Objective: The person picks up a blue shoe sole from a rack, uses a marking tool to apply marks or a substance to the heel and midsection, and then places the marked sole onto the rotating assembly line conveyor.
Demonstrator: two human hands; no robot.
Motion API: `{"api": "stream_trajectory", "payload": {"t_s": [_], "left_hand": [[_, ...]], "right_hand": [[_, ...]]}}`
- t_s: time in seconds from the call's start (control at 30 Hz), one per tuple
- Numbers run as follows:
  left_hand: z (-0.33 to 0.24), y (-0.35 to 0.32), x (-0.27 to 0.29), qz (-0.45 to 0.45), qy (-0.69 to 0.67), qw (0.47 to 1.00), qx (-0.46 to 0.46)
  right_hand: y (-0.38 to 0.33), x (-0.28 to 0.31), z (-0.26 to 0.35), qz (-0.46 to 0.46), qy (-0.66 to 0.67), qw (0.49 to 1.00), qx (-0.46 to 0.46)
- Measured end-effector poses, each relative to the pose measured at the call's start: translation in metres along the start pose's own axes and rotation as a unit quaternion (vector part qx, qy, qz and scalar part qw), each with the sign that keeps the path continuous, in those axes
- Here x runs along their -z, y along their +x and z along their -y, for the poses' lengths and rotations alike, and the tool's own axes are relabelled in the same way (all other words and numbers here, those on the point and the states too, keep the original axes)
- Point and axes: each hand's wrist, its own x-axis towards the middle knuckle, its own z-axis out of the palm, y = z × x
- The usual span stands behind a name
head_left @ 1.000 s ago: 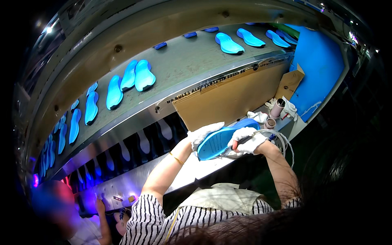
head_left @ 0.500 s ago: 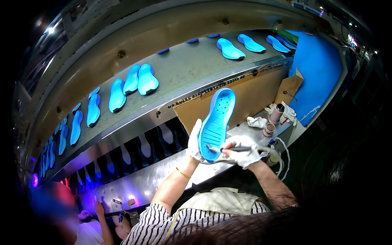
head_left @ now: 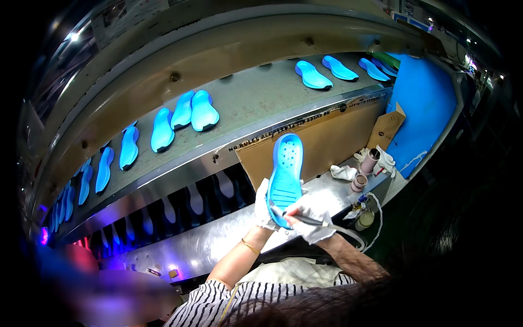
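Two gloved hands meet over the steel workbench, and that bench serves as the landmark here. Nearest the camera, at the bench's front edge, the left hand in a white cloth glove is closed around the lower end of a blue clog sole, holding it upright with its perforated end pointing away from the person. Just right of it, the right hand, also in a white glove, is closed on a thin dark pen-like tool whose tip touches the sole's lower edge; a pale cord trails from that hand across the bench's right end. A gold bracelet circles the left wrist.

Farther along the bench's right end stand two small pinkish cylinders, a crumpled white cloth and a small jar. Behind the bench a brown cardboard sheet leans upright, with a smaller cardboard piece beside it and a large blue panel to the right.

Above and beyond the bench runs a grey conveyor belt carrying more blue soles in loose groups, some far left, others at the far right end.
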Motion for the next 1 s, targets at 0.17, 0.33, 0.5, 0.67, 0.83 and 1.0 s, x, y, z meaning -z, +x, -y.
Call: {"api": "stream_trajectory", "payload": {"t_s": [0.17,0.33,0.5,0.67,0.83,1.0], "left_hand": [[0.000,-0.011,-0.022,-0.014,-0.003,1.000,-0.001],[0.014,-0.011,-0.006,0.010,-0.040,0.999,0.024],[0.007,-0.007,0.006,0.023,-0.037,0.998,0.040],[0.011,-0.007,-0.003,-0.014,0.036,0.997,0.067],[-0.002,0.005,0.031,-0.019,-0.018,0.998,0.063],[-0.004,0.005,0.009,-0.010,0.145,0.989,0.006]], "right_hand": [[0.011,0.025,-0.013,-0.060,0.040,0.995,-0.073],[0.033,0.022,-0.011,-0.163,-0.053,0.985,-0.033],[0.031,0.027,-0.004,-0.162,0.056,0.984,-0.046],[0.057,0.045,-0.005,-0.327,0.001,0.941,-0.089],[0.040,0.036,-0.030,-0.100,0.128,0.983,-0.083],[0.047,0.063,-0.026,-0.059,0.054,0.997,0.015]]}}
